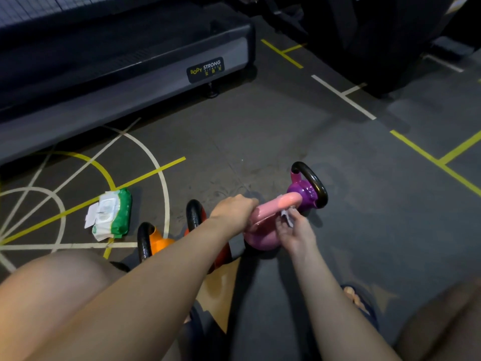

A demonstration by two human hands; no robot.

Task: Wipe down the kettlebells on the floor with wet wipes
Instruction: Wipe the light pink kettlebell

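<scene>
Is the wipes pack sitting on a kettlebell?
No, the wipes pack lies on the floor, left of the orange kettlebell.

1. The wipes pack (109, 214) lies on the floor (260, 126), at the left.
2. The nearest kettlebell (161, 243) stands just right of it.
3. The treadmill (130, 61) stands behind them both.

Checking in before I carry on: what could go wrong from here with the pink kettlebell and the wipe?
1. The left hand grips the pink kettlebell by its glossy handle while the right hand holds the wet wipe against it; a damp handle could slip.
2. The purple kettlebell sits right behind, so it may get knocked.
3. The wipes pack appears to lie with its lid open; the wipes may dry out.
</scene>
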